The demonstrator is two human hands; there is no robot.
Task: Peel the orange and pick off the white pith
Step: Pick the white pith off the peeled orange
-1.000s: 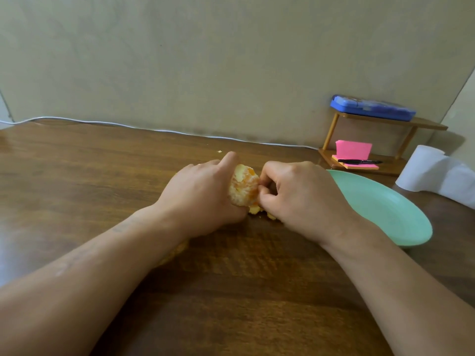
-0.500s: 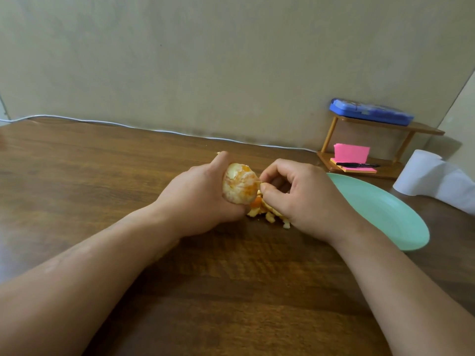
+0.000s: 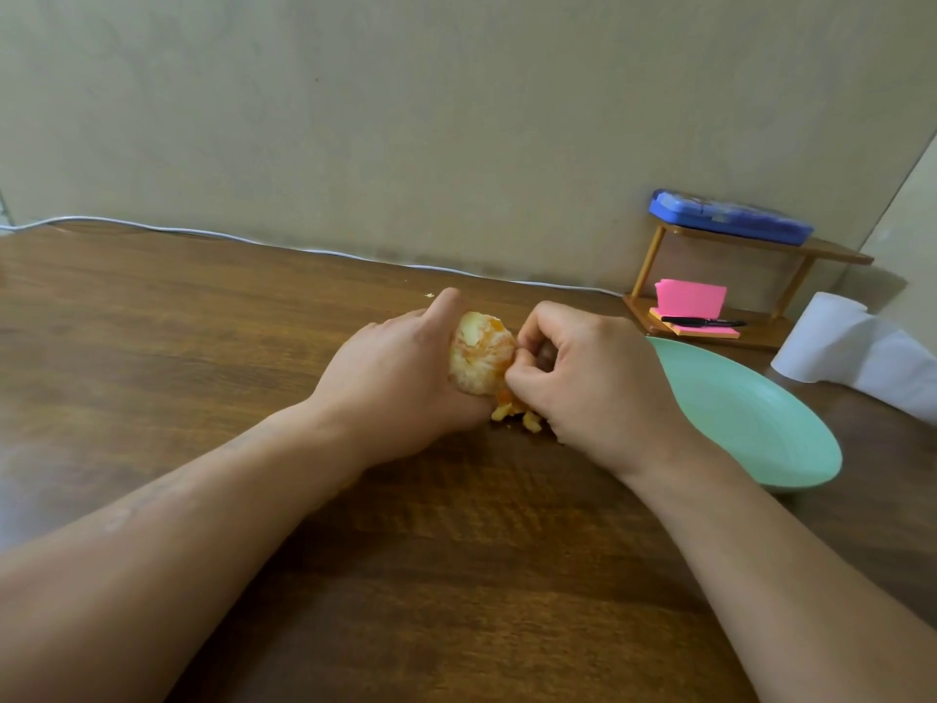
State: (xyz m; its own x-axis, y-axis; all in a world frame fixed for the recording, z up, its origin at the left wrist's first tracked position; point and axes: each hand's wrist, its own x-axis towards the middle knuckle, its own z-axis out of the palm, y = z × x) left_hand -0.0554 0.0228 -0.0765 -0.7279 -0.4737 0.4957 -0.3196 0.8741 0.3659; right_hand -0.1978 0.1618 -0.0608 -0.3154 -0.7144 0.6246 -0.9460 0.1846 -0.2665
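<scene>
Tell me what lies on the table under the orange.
Small peel scraps lie on the wooden table below the orange, which the left hand holds. The right hand covers the rest of the pile, so its extent is hidden.

Forearms, left hand (image 3: pixel 400 378) and right hand (image 3: pixel 603 383) are all bare.

Table (image 3: pixel 203 347): peel scraps (image 3: pixel 512 413), plate (image 3: pixel 760 423), paper roll (image 3: pixel 836 342)
</scene>
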